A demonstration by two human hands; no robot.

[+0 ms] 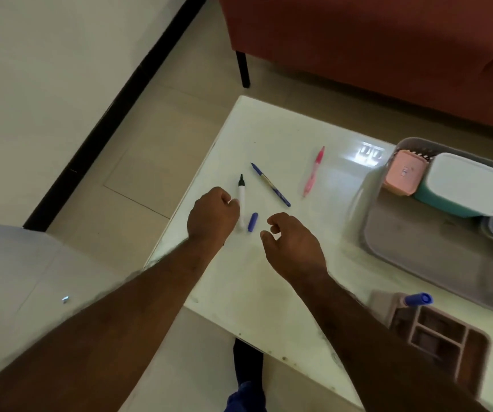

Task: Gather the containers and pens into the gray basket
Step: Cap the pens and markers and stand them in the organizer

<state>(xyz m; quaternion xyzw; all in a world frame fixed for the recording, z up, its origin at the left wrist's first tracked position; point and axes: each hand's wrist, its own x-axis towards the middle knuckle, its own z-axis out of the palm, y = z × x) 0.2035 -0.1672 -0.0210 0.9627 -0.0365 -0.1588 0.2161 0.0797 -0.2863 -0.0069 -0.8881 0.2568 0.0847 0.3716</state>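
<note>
My left hand (pixel 213 214) curled around the white marker (pixel 241 200) lying on the bench (pixel 269 278). At its 3 o'clock lay a blue cap (pixel 252 222), then my right hand (pixel 291 243), loosely curled, holding nothing. At 1 o'clock lay a blue pen (pixel 270 184) and a pink pen (pixel 313 171). At 3 o'clock, the gray basket (pixel 417 251) held containers (pixel 466 185).

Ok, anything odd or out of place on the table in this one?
Yes: the white marker with the black tip lies uncapped, and a loose blue cap lies beside it near the left hand. The blue pen and pink pen also lie outside the gray plastic basket.
</note>
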